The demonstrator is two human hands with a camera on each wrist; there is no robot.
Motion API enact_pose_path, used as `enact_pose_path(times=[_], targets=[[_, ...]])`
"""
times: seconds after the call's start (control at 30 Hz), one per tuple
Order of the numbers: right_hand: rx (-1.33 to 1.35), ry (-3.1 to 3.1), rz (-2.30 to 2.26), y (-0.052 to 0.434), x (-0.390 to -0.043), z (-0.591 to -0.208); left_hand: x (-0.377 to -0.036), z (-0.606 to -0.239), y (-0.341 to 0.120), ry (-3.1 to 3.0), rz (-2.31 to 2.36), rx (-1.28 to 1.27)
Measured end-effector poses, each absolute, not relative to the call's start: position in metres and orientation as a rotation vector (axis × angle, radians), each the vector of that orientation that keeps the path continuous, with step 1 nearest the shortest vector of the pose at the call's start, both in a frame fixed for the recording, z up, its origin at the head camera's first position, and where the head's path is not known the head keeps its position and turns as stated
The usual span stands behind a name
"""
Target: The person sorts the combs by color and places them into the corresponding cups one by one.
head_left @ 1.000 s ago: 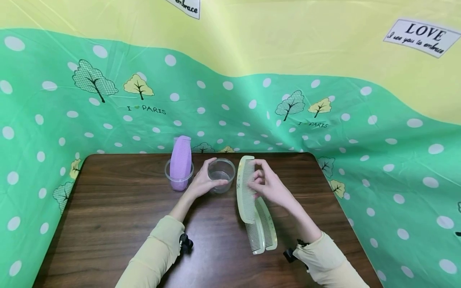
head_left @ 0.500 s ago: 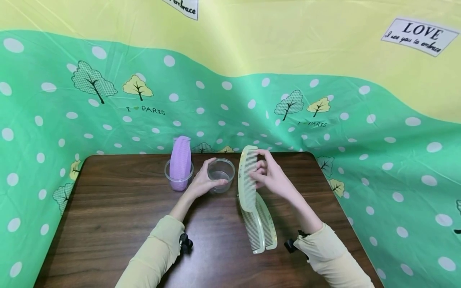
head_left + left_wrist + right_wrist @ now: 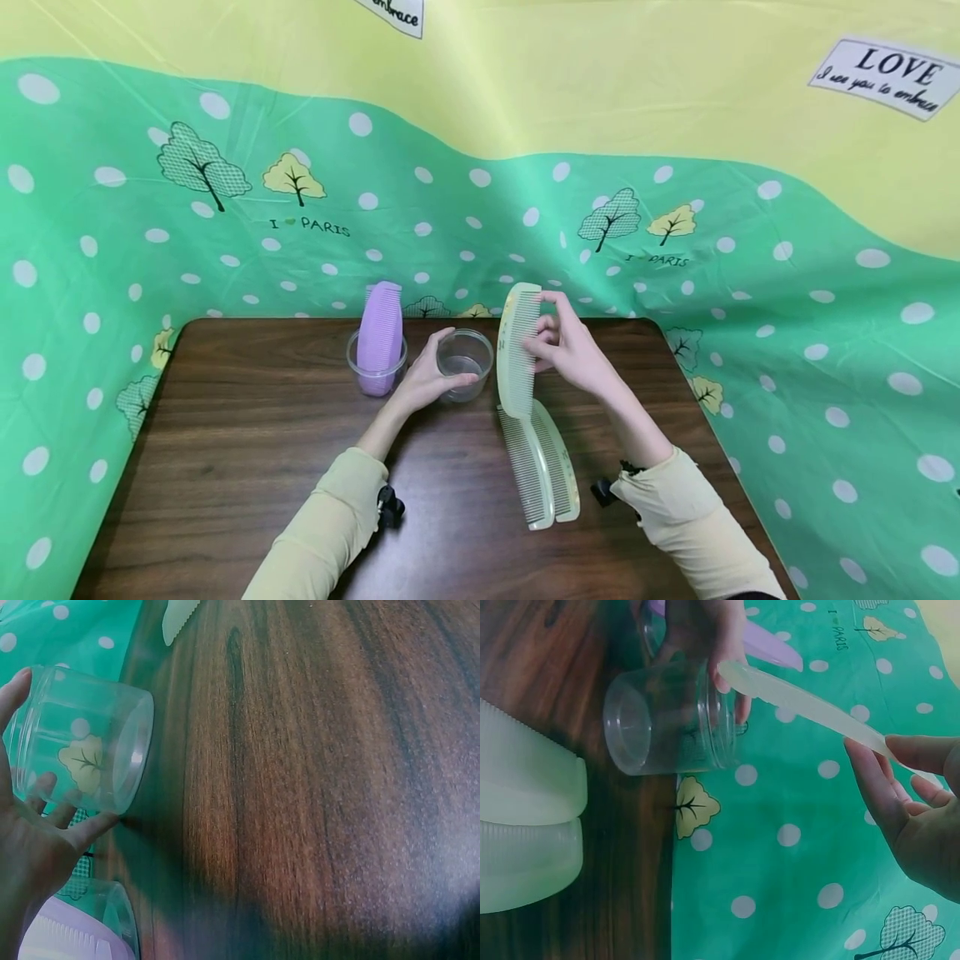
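My left hand (image 3: 427, 382) grips an empty clear plastic cup (image 3: 464, 365) standing on the wooden table (image 3: 247, 450); the cup (image 3: 86, 739) (image 3: 667, 720) shows in both wrist views. My right hand (image 3: 573, 354) pinches a pale green comb (image 3: 517, 350) and holds it upright, just right of the cup and above the table. In the right wrist view the comb (image 3: 802, 705) runs from my fingers toward the cup's rim. Two more pale green combs (image 3: 547, 467) lie side by side on the table below it.
A purple comb (image 3: 377, 333) stands in a second clear cup (image 3: 375, 367) left of the held cup. A green polka-dot cloth (image 3: 787, 333) hangs round the table's back and sides. Bare wood lies at the front left.
My right hand has lifted the pale green comb higher and stood it more upright beside the cup. My left hand and the cup have stayed put.
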State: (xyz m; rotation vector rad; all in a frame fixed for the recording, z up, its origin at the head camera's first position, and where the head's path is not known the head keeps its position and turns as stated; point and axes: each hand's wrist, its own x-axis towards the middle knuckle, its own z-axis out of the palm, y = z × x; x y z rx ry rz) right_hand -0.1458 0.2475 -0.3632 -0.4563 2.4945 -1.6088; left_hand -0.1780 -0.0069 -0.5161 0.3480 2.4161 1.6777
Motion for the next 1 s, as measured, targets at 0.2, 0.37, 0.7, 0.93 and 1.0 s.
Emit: enact_pose_path(times=[0.2, 0.37, 0.7, 0.93, 1.0], targets=[[-0.453, 2.492, -1.633, 0.244, -0.157, -0.362, -0.178, -0.516, -0.006, 2.416, 1.682, 0.366], [-0.448, 2.526, -1.633, 0.237, -0.165, -0.36, -0.178, -0.517, -0.006, 2.417, 1.687, 0.353], [-0.492, 2.587, -1.638, 0.221, -0.18, -0.36, -0.179, -0.517, -0.005, 2.414, 1.692, 0.344], [-0.551, 2.637, -1.599, 0.212, -0.19, -0.363, -0.179, -0.518, -0.005, 2.404, 1.698, 0.333], [-0.565, 2.649, -1.593, 0.209, -0.193, -0.364, -0.179, -0.518, -0.006, 2.401, 1.699, 0.331]])
